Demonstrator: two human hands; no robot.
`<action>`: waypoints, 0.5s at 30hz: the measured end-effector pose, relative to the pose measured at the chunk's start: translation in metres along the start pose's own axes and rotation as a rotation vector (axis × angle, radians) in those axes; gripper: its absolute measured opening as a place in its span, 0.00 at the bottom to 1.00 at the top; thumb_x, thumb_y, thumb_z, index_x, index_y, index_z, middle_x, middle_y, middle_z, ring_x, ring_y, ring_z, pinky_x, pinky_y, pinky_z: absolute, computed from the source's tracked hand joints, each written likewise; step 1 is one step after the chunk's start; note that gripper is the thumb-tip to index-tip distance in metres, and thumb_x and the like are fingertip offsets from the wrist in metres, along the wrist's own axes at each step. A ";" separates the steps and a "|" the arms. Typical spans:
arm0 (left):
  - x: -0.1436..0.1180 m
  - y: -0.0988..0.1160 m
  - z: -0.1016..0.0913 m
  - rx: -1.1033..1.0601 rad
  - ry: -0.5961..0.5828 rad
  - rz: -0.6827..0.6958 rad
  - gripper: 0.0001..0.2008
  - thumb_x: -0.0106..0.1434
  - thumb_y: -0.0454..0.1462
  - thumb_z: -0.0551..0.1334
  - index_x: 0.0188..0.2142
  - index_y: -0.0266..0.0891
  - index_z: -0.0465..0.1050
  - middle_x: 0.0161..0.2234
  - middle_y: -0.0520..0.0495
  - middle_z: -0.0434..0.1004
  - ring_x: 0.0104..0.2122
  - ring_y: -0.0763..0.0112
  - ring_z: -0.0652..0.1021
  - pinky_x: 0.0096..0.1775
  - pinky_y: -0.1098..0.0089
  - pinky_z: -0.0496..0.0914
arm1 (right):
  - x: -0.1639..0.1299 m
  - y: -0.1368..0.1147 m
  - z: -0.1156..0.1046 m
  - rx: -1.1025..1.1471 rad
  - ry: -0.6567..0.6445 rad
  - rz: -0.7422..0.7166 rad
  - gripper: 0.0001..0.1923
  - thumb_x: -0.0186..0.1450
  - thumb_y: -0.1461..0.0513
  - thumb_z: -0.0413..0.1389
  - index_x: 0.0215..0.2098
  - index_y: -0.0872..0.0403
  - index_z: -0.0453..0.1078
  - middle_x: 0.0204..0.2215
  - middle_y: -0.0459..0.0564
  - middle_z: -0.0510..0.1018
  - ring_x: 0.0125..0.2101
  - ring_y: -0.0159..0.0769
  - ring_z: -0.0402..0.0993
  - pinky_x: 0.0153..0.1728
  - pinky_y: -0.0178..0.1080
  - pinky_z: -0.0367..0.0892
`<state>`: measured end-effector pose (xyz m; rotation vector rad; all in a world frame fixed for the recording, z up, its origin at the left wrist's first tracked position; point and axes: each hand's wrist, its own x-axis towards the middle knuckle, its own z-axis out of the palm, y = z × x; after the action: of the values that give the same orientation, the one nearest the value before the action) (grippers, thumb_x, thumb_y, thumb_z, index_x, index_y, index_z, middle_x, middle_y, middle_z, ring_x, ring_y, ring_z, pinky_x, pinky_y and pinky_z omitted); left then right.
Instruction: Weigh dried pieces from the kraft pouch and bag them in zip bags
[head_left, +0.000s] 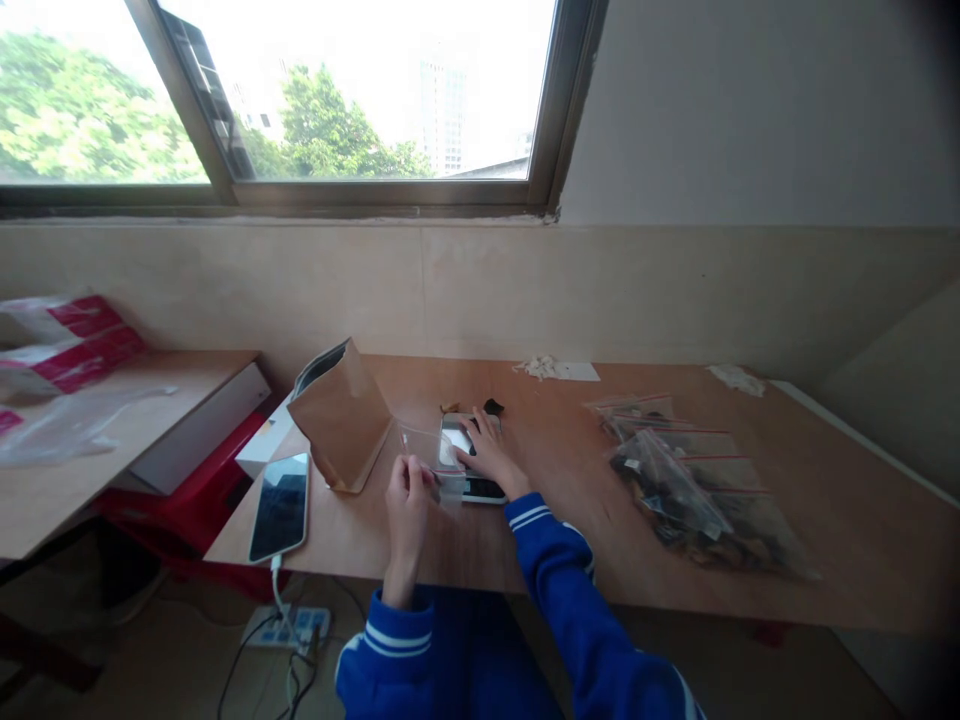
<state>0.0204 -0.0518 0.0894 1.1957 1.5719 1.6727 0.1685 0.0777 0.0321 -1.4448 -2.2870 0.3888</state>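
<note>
Left hand [409, 492] has its grip closed on the near-left corner of one clear plastic bag [429, 450]; the bag is pinched between thumb and fingers and stands up off the table [540, 520], spreading to the right and far side of the grip, over the left edge of the scale [471, 462]

Right hand [491, 452] lies flat on the scale, fingers spread, grip not closed on anything; it touches the scale top just right of the bag. Whether the fingertips touch the bag, can't tell

Counts:
- 1 small digital scale, near-centre of table, dark front strip toward the person
- 1 clear bag in the left grip
- 1 brown paper pouch [341, 418], upright, just left of the bag, tilted
- 1 phone [280, 505], flat on the near-left corner of the table, white cable plugged in at the near end, running down to 1 power strip [292, 628] on the floor
- stack of zip bags [694, 480] with red seal lines, right side of table, well apart from both hands; dark pieces inside; exact count unclear, at least three
- small dark bits [493, 406] just beyond the scale
- 2 white scraps along the far edge [556, 369] [736, 378]

Second table at far left carries red-and-white packets [67, 340] and a loose clear sheet [75, 420]
</note>
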 end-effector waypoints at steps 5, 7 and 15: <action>0.000 0.001 -0.003 0.000 0.011 0.006 0.20 0.69 0.49 0.51 0.25 0.42 0.62 0.23 0.52 0.69 0.27 0.71 0.72 0.34 0.71 0.66 | 0.007 0.005 -0.001 0.005 0.150 -0.002 0.12 0.69 0.61 0.51 0.47 0.55 0.73 0.48 0.59 0.73 0.52 0.45 0.67 0.55 0.47 0.61; 0.001 0.002 -0.005 -0.007 0.017 0.007 0.20 0.69 0.49 0.51 0.25 0.42 0.62 0.22 0.53 0.68 0.26 0.71 0.72 0.33 0.71 0.66 | 0.006 0.006 -0.003 0.019 0.178 0.015 0.11 0.70 0.62 0.49 0.40 0.55 0.74 0.43 0.58 0.74 0.47 0.43 0.69 0.51 0.44 0.63; -0.003 0.000 -0.004 -0.009 -0.002 0.000 0.20 0.69 0.49 0.51 0.25 0.41 0.63 0.23 0.52 0.69 0.26 0.71 0.72 0.34 0.71 0.66 | 0.001 -0.010 -0.024 0.078 0.190 0.086 0.18 0.72 0.55 0.46 0.31 0.53 0.70 0.27 0.51 0.76 0.29 0.38 0.72 0.32 0.35 0.61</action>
<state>0.0185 -0.0568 0.0893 1.1925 1.5611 1.6765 0.1717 0.0747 0.0574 -1.4781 -2.0440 0.3463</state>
